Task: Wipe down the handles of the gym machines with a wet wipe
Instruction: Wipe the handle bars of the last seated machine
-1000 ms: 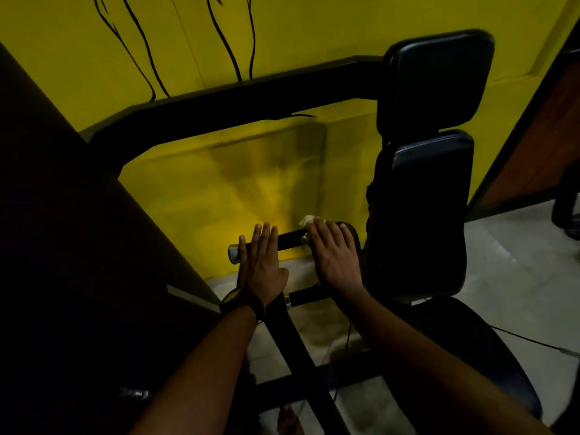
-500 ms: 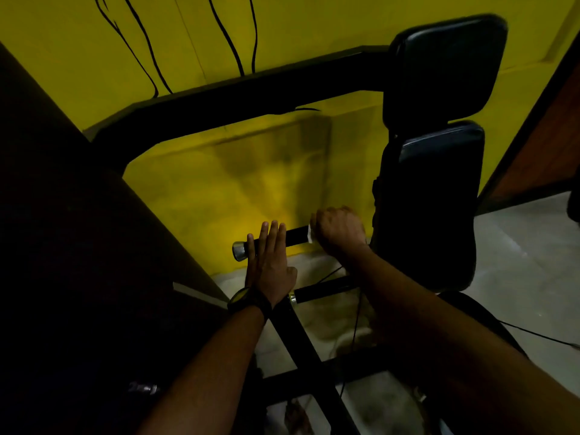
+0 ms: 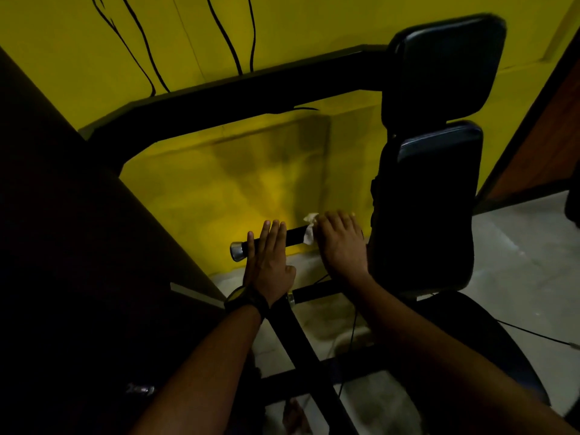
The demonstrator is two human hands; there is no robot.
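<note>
A: Handle [image 3: 295, 237], where's it at & what's around it? Big stuff first pls.

B: Biggest is the yellow wall [image 3: 251, 183] behind. Then the black machine frame [image 3: 235, 102] arching across the top. On the right, two dark pads stacked: upper pad [image 3: 448, 67], lower pad [image 3: 436, 199]. The handle's a short horizontal bar low in the middle. It sticks out leftward from beside the lower pad, in front of the wall & above the floor [image 3: 518, 262]. Chrome end cap [image 3: 237, 251] on its free end.

A: Hands?

B: Left hand [image 3: 270, 262] lies flat across the bar nr the cap, fingers straight & pressed together, not gripping. Right hand [image 3: 342, 246] is over the bar's inner end, just beside the lower pad. Its fingers bend over the far side, tips hidden. Wet wipe [image 3: 310, 229] is bunched under it, w/ a pale corner poking out on the cap side. Watch [image 3: 244, 301] on the left wrist.

A: How'll it handle?

B: My guess: bar's rigid & fixed to the machine, so it won't budge. The grip looks matte, prob rubbery, so the wipe may drag. The wipe itself is light & limp, bunches easily. Best hold: wrap the wipe round the bar w/ the whole palm, squeeze, slide toward the cap. Left hand would need to lift off for that stretch.
</note>
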